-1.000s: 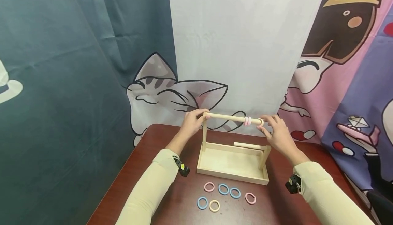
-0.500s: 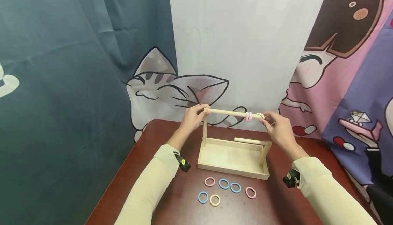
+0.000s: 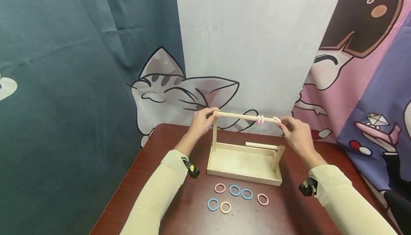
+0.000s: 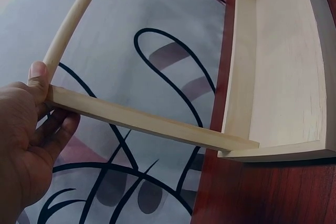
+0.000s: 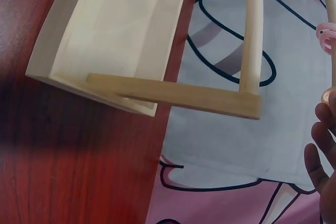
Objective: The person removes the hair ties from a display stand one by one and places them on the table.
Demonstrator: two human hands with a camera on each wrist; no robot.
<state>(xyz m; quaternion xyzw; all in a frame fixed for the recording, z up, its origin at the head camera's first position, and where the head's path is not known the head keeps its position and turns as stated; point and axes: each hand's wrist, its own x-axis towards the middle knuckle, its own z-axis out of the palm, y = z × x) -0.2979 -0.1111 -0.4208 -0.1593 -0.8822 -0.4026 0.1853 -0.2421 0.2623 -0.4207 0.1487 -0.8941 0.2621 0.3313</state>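
A wooden stand (image 3: pixel 244 172) has a shallow tray base, a tall left post (image 3: pixel 214 133) and a shorter right post (image 3: pixel 278 158). From the tall post's top a long rod (image 3: pixel 237 116) runs rightward, with pink rings (image 3: pixel 260 120) hung on it. My left hand (image 3: pixel 201 122) grips the corner where post and rod meet; the left wrist view shows the thumb on the rod and fingers below the post (image 4: pixel 136 119). At the rod's right end, my right hand (image 3: pixel 297 135) pinches a pale yellow ring (image 3: pixel 276 119), which sits tilted there. Its fingers partly hide the rod's tip.
A shorter rod (image 3: pixel 261 145) extends left from the right post. In front of the tray, pink rings (image 3: pixel 219 188), blue rings (image 3: pixel 234 190) and a yellow ring (image 3: pixel 226 207) lie on the red-brown table (image 3: pixel 189 206). A printed curtain (image 3: pixel 257 42) hangs behind.
My right hand has moved slightly right with the yellow ring, towards the rod's tip, and its fingers have drawn closer together. The left hand keeps its grip on the corner.
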